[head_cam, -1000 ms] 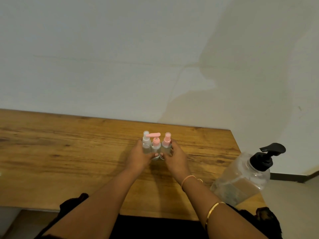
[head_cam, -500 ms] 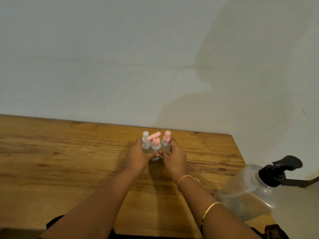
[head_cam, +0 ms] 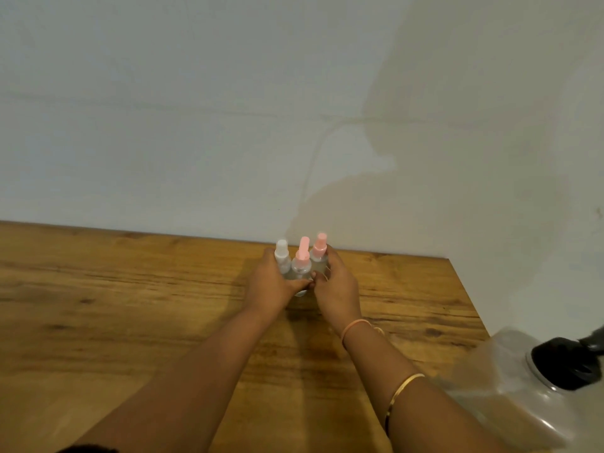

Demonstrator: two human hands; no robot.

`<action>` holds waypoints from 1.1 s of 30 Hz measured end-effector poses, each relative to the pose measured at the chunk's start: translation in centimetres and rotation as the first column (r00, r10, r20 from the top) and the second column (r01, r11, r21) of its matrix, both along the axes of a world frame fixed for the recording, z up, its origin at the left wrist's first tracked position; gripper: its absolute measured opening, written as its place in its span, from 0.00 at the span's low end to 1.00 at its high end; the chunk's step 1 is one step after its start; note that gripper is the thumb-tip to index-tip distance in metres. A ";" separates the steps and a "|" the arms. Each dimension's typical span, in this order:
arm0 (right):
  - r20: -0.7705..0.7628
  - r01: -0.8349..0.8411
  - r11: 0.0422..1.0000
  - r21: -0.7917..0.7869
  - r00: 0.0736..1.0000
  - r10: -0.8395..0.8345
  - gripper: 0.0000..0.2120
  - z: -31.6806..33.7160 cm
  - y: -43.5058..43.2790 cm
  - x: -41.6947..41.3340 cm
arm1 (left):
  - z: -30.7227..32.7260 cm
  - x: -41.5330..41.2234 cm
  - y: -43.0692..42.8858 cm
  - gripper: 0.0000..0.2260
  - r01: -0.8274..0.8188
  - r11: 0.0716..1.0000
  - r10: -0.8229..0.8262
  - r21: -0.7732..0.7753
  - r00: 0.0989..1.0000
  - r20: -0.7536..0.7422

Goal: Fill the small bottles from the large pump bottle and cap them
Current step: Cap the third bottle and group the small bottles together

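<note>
Small bottles (head_cam: 300,268) are clasped by curled left hand (head_cam: 271,284) and right hand (head_cam: 338,287); middle nozzle (head_cam: 304,246) has been swung to 12 o'clock, implying capping.

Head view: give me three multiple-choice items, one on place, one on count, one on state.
1. Where is the large pump bottle?
A. at the near right corner of the table
B. against the wall
C. at the table's left end
2. How many small bottles have pink tops?
A. one
B. two
C. three
3. The small bottles are:
A. upright, tops on, gripped
B. lying down, open
C. standing free, untouched

1 A: it shows at lower right, by the table's edge.
2 B: two tops are pink, one is white.
3 A: the left hand and right hand clasp the upright cluster.
</note>
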State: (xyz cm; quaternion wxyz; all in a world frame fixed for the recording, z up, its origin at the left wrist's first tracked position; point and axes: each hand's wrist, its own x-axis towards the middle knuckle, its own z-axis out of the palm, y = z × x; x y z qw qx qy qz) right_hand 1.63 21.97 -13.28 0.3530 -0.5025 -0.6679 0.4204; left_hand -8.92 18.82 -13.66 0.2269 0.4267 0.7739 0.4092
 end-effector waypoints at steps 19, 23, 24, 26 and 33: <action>0.012 0.037 0.999 0.003 0.999 -0.037 0.17 -0.7 1.8 -0.1 | -0.2 -0.3 0.1 0.33 0.068 0.994 -0.076 0.081 0.992 0.096; -0.031 0.020 1.000 0.006 0.999 -0.019 0.19 -1.1 1.5 0.2 | -0.4 -0.2 0.3 0.29 0.026 0.997 -0.031 0.078 0.997 0.075; -0.056 0.010 1.000 0.000 0.998 -0.009 0.20 -1.2 1.5 0.3 | -0.4 -0.1 0.3 0.29 0.017 0.997 -0.022 0.077 0.997 0.071; -0.089 -0.003 1.000 0.010 0.996 0.004 0.24 -1.4 1.5 0.4 | -0.4 0.0 0.5 0.29 0.006 0.997 -0.011 0.079 0.998 0.061; -0.109 0.068 0.996 0.053 0.992 -0.061 0.24 -1.8 2.2 -0.6 | -0.6 -0.2 1.6 0.28 0.022 0.993 -0.029 0.119 0.998 0.053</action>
